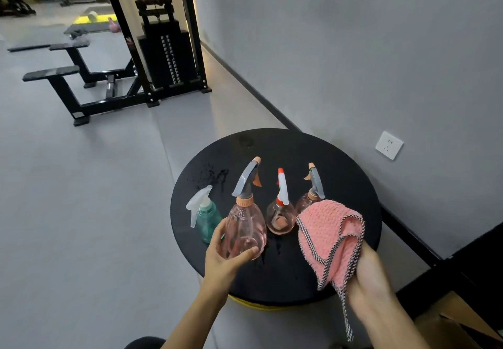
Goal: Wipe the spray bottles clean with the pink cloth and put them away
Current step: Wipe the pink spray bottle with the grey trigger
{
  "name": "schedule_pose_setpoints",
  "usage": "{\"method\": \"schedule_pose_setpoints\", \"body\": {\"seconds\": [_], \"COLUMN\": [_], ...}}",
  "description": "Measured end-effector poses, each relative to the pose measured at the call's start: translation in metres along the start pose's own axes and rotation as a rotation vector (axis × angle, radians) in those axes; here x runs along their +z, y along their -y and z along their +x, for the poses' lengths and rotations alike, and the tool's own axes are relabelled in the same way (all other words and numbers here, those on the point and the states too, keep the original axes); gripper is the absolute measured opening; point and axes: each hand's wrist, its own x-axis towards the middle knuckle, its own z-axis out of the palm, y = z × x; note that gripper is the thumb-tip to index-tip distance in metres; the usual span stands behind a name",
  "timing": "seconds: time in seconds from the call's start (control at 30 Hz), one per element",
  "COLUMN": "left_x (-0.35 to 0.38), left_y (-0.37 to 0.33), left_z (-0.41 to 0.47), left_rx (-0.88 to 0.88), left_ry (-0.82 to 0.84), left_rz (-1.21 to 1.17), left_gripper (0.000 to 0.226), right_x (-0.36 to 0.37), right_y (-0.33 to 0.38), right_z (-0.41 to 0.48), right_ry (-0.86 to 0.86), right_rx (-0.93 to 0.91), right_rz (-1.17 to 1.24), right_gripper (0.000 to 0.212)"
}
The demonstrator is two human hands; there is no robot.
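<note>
- Teal spray bottle (208,220), white trigger, upright, leftmost, lower centre.
- Large pink bottle (246,226), grey trigger, upright beside it, gripped by left hand (226,256).
- Small pink bottle (280,219), white-red trigger, upright.
- Rightmost pink bottle (313,197), grey trigger, body partly covered.
- Pink cloth (326,234), checked edging, bunched in right hand (373,286).

4 bottles (280,218) crowd table (272,144) middle

Your left hand (228,256) and right hand (373,280) are bare. Your left forearm (190,318) and right forearm (394,327) are bare down to the bottom edge. A dark rounded shape (144,342) by your left forearm may be clothing; you can't tell.
</note>
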Motion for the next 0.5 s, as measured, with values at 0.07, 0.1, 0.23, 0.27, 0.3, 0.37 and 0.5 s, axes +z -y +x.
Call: {"method": "schedule_pose_setpoints", "body": {"seconds": [0.07,0.1,0.23,0.27,0.3,0.37,0.5], "left_x": [0.001,0.001,0.003,0.004,0.005,0.006,0.009], "left_y": [0.014,0.020,0.045,0.052,0.059,0.071,0.088], "left_z": [0.008,0.012,0.025,0.027,0.030,0.035,0.043], "left_rx": [0.000,-0.004,-0.003,-0.005,-0.009,-0.021,-0.034], "left_ry": [-0.028,-0.045,-0.097,-0.106,-0.113,-0.119,-0.139], "left_rz": [0.003,0.000,0.014,0.017,0.019,0.023,0.026], "left_gripper": [0.089,0.089,0.086,0.087,0.087,0.087,0.088], "right_x": [-0.002,-0.003,-0.006,-0.007,-0.008,-0.014,-0.015], "right_y": [0.000,0.000,-0.003,-0.004,-0.005,-0.010,-0.014], "right_z": [0.011,0.017,0.033,0.037,0.041,0.049,0.054], "right_ry": [0.002,-0.001,-0.004,0.006,0.010,0.002,0.045], "right_rx": [0.001,-0.002,0.000,0.003,0.012,0.022,0.011], "right_rz": [-0.003,0.002,0.006,0.016,0.033,0.045,0.055], "right_gripper": [0.052,0.056,0.053,0.044,0.037,0.043,0.024]}}
